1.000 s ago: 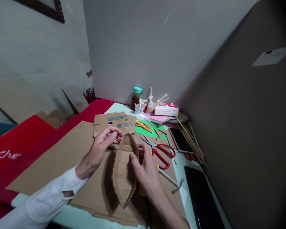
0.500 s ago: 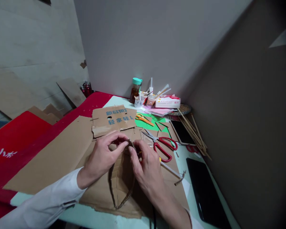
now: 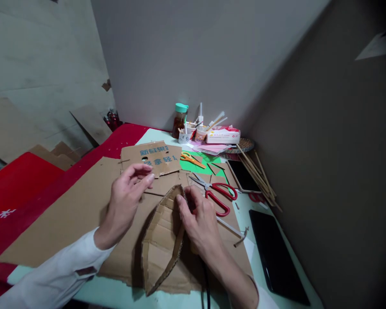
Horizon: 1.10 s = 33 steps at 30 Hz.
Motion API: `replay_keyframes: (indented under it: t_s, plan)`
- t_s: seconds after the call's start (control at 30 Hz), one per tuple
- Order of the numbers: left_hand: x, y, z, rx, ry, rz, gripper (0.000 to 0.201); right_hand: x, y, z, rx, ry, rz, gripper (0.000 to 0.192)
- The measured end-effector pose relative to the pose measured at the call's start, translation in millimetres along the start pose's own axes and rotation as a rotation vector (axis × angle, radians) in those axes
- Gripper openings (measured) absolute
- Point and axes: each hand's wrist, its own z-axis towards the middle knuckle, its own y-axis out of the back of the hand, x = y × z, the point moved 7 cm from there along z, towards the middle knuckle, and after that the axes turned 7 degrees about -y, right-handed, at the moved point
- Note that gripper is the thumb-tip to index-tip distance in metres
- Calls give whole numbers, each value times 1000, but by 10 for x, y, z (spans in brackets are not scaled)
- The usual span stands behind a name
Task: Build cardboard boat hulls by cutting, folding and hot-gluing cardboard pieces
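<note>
A boat-shaped cardboard piece [image 3: 161, 240] with low upright walls and pointed ends tilts above a flat cardboard sheet [image 3: 116, 257]. My right hand [image 3: 199, 214] grips its far right wall near the upper tip, thumb inside and fingers outside. Raised to the left, clear of the piece, is my left hand [image 3: 125, 197]; its thumb and fingers are slightly apart, and I see nothing between them. From below my right wrist runs a black cable [image 3: 206, 279]; what it joins is mostly hidden by the hand. Red-handled scissors [image 3: 220, 199] lie just beyond my right hand.
Printed cardboard [image 3: 151, 159], orange scissors [image 3: 193, 159] and a green sheet [image 3: 212, 159] lie farther back. Paper cups [image 3: 185, 136], a lidded bottle [image 3: 180, 120] and a tissue pack [image 3: 223, 135] stand by the wall. Wooden sticks [image 3: 257, 176], a tablet [image 3: 242, 176] and a black phone-like slab [image 3: 276, 257] occupy the right.
My left hand has let go of the cardboard piece's upper tip and moved left and up. The piece has tilted in my right hand, showing more of its inside. The view has shifted slightly.
</note>
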Motion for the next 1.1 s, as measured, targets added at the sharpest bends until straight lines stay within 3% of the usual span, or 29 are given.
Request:
replay_keyframes:
  t_s: [0.13, 0.37, 0.63, 0.87, 1.1]
  plan:
    - [-15, 31, 74, -52, -2, 48, 14, -61, -2, 36, 36, -45, 109, 19]
    - [-154, -98, -18, 92, 3, 163, 4, 33, 43, -4, 36, -5, 211, 18]
    - [-219, -180, -97, 258, -89, 266, 24, 151, 126, -108, -74, 112, 178, 5]
    - [-286, -89, -84, 140, -199, 350, 44, 161, 123, -107, -73, 143, 175, 5]
    - [-358, -110, -72, 166, -296, 287, 14, 267, 218, -141, -153, 288, 216, 10]
